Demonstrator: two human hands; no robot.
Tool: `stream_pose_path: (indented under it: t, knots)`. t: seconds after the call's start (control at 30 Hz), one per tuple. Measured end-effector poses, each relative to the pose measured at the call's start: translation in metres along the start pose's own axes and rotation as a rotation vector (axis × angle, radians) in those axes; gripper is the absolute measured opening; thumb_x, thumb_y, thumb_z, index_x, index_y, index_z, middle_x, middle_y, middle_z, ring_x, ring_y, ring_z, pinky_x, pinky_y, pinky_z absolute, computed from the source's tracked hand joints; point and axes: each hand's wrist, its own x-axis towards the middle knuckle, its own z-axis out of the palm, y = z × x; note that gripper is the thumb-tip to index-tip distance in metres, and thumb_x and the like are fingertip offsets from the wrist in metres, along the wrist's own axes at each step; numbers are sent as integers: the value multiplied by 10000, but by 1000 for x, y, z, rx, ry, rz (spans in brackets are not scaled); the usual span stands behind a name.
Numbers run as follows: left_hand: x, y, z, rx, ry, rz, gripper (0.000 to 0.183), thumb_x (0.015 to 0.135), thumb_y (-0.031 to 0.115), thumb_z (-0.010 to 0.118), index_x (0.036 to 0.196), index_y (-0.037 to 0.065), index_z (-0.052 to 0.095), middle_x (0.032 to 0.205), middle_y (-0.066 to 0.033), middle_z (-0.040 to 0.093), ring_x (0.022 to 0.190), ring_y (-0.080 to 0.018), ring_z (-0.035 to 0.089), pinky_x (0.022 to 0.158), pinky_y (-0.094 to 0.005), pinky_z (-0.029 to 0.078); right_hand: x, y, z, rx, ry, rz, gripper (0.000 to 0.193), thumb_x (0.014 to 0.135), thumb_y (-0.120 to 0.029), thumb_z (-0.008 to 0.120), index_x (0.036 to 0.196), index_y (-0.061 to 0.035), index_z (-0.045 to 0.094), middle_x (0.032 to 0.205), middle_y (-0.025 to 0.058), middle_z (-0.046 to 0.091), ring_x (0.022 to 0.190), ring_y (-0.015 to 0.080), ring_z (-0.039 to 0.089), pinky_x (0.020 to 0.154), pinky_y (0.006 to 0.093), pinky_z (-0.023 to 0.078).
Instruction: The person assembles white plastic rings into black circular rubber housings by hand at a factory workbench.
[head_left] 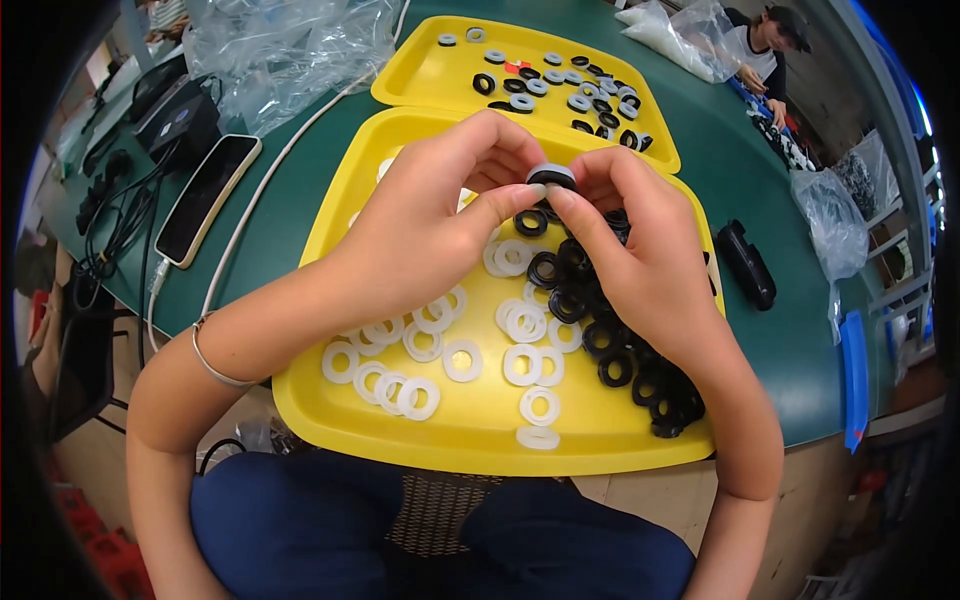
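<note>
Above the far part of the near yellow tray, my left hand and my right hand meet, fingertips pinched on one small ring. It has a pale grey-white layer on top of a black one. Below my hands, translucent white rings lie scattered over the left and middle of the tray. Black rings are heaped along its right side, partly hidden by my right hand and forearm.
A second yellow tray beyond holds two-tone rings. Left are a phone on a white cable, and plastic bags. A black case lies right. Another person works at the far right.
</note>
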Motion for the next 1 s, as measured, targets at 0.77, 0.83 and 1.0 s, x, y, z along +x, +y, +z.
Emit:
stream_pose_path:
  t: [0.77, 0.83, 1.0]
  knots:
    - [-1, 8, -6, 344, -58, 378, 229, 792, -43, 611, 1013, -8, 564, 829, -92, 584, 775, -223, 577, 710, -280, 448, -2, 1, -7, -156, 17, -342, 164, 780, 33, 611, 939, 3, 583, 791, 121, 573, 704, 258, 589, 625, 315, 473]
    - [0, 1, -1, 303, -60, 291, 216, 807, -16, 614, 1018, -3, 567, 842, -88, 591, 782, -216, 575, 702, -286, 446, 1, 10, -2, -116, 31, -296, 163, 770, 14, 613, 927, -20, 583, 775, 128, 549, 685, 303, 578, 592, 345, 463]
    - [-1, -7, -7, 699, 128, 275, 129, 845, 79, 619, 931, -7, 577, 854, -112, 590, 811, -246, 576, 694, -330, 442, 18, 32, -16, -53, 106, 297, 204, 873, -151, 585, 1014, -3, 596, 799, 102, 607, 678, 178, 575, 629, 307, 445]
